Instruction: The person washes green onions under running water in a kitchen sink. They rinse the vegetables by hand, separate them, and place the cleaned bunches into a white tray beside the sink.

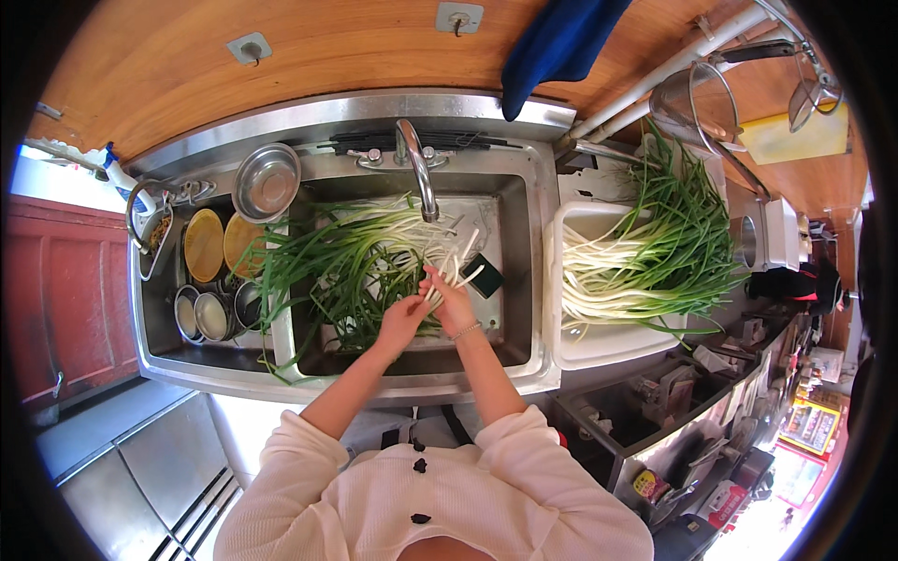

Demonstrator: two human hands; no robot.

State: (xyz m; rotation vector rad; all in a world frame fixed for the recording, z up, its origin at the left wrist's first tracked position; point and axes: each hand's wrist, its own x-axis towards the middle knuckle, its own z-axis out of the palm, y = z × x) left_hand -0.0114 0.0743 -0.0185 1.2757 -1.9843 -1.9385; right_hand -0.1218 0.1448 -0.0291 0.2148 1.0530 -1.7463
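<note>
Over the large sink basin (518,294), my right hand (450,300) grips a few green onions by their white stalks (463,270), whose ends point up and right. My left hand (403,321) pinches the same stalks just below, its fingertips close to the right hand's. A heap of green onions (351,245) fills the basin's left and middle, its leaves draped over the divider. Behind my right hand, a dark green rectangular pad (484,276) lies on the basin floor. The chrome faucet (421,175) arches above the heap.
To the right, a white plastic tub (572,347) holds more green onions (631,273). The left basin contains yellow round lids (204,245) and metal cups (212,315). A steel bowl (266,182) rests at the divider's back. Wire strainers (694,105) hang at upper right.
</note>
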